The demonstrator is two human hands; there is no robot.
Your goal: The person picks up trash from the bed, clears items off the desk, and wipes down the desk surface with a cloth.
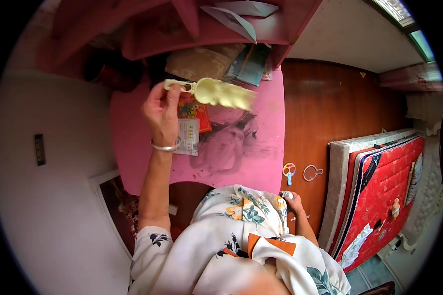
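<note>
My left hand (pixel 163 110), with a silver bangle at the wrist, is raised over the pink desk (pixel 263 147). Its thumb and fingers pinch the handle of a pale yellow plastic piece (pixel 209 92) with a round hollow and a wavy edge; the far end is blurred. Below it lie a red-and-yellow packet (pixel 198 114) and a clear-and-white packet (pixel 188 136). My right hand (pixel 294 201) is low beside the desk's right edge, closed round something whitish that I cannot make out.
Dark smudges mark the desktop. Papers and a teal booklet (pixel 251 66) sit under the pink shelf (pixel 270 37). On the brown floor lie a blue-handled toy (pixel 289 173) and a clear ring with a handle (pixel 312 172). A red mattress (pixel 384 187) stands at right.
</note>
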